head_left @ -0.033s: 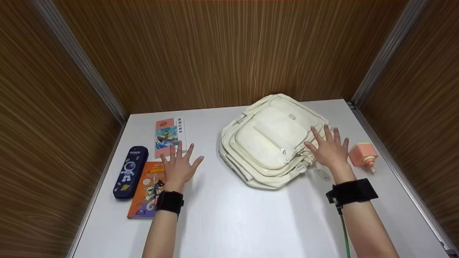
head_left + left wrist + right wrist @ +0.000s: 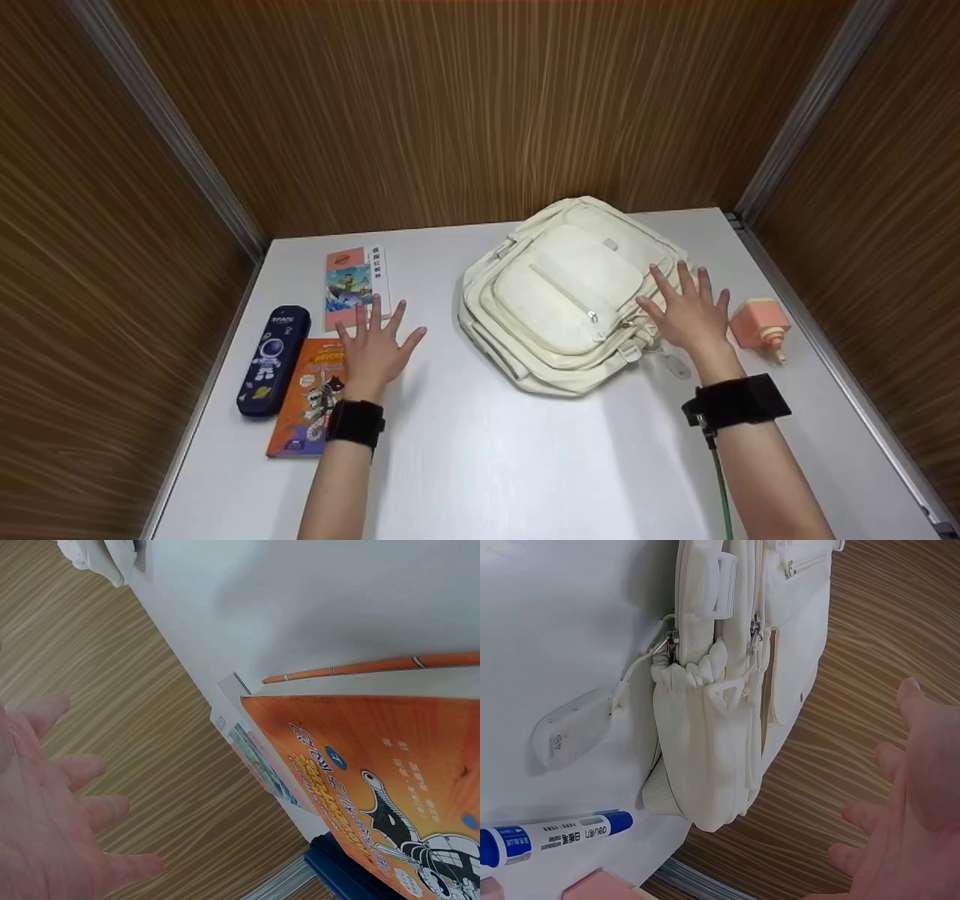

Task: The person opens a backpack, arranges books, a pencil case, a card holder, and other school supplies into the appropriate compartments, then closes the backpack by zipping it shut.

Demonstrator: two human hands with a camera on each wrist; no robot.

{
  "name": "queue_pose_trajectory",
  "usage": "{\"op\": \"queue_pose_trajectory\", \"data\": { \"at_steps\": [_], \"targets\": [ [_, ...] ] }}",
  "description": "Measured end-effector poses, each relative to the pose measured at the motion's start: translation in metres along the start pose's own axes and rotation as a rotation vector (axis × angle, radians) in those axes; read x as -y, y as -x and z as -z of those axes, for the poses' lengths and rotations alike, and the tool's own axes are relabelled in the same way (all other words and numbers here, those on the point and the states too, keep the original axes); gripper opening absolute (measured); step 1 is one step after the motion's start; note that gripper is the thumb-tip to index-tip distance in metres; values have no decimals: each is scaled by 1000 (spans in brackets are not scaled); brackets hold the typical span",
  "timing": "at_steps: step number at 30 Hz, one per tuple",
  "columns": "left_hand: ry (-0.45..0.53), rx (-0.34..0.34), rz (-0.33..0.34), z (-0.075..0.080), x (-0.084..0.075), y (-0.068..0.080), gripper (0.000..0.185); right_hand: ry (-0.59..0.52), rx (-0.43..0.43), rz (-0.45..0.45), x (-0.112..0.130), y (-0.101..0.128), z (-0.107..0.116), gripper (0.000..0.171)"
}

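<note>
Fingers spread, my left hand (image 2: 373, 352) hovers beside an orange comic book (image 2: 307, 397) and overlaps its right side in the head view. Just beyond its fingertips is a smaller book (image 2: 347, 289) with a pink, blue and white cover. My right hand (image 2: 691, 315), also spread and holding nothing, is above the right edge of a cream backpack (image 2: 562, 300). That backpack lies with its front pocket up; its zips look closed. In the right wrist view, a blue whiteboard marker (image 2: 562, 834) lies near the backpack's side pocket (image 2: 697, 735), apart from it.
A navy space-themed pencil case (image 2: 274, 360) lies left of the orange book. To the right of my right hand is a pink block-shaped thing (image 2: 760, 324) with a stepped, pale tip. A pale tag (image 2: 574, 727) hangs off the backpack. Wood-grain panels (image 2: 480, 112) enclose the white table (image 2: 495, 472).
</note>
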State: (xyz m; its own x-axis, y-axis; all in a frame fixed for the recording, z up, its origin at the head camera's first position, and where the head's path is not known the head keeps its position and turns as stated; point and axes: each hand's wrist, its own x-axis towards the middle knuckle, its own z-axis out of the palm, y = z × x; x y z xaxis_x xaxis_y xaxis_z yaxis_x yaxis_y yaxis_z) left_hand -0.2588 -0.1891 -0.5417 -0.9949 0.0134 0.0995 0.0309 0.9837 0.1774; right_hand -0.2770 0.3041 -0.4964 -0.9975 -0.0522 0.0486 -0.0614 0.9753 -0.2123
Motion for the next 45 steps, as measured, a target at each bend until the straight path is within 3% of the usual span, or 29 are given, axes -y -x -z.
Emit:
{"op": "queue_pose_trajectory", "data": {
  "at_steps": [26, 35, 45],
  "targets": [
    [24, -18, -2, 2, -6, -2, 75, -9, 16, 12, 9, 2, -9, 75],
    [22, -40, -42, -5, -29, -7, 74, -19, 13, 38, 21, 3, -17, 74],
    [79, -37, -153, -26, -72, -8, 64, -78, 65, 52, 41, 7, -33, 71]
  ]
}}
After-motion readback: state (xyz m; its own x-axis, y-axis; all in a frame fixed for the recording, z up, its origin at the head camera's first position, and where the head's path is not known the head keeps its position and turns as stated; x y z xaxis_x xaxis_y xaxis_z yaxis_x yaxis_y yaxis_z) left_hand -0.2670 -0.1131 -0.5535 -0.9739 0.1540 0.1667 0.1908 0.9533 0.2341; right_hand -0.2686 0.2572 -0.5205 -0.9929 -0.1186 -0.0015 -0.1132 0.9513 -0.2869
